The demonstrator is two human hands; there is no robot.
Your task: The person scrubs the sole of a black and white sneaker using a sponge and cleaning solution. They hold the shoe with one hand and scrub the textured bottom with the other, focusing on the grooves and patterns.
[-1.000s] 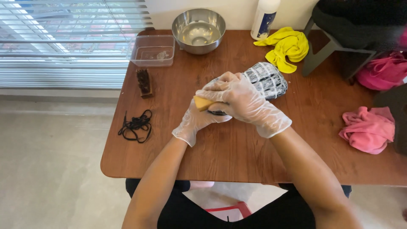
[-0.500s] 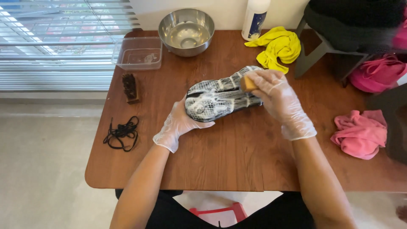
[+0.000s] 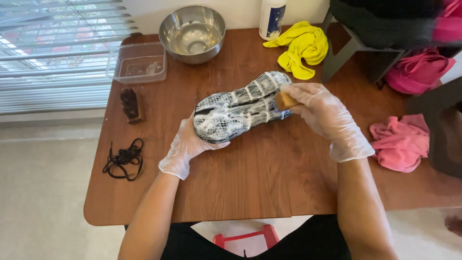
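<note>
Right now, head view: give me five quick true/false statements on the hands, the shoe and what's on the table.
1. The left hand steadies the shoe. True.
2. The right hand is empty. False: it presses a small tan sponge against the shoe.
3. The shoe lies sole up, covered in white foam. True.
4. The black laces are threaded in the shoe. False: they lie loose near the table's left edge.
5. The metal bowl sits on the floor. False: it sits on the table.
</note>
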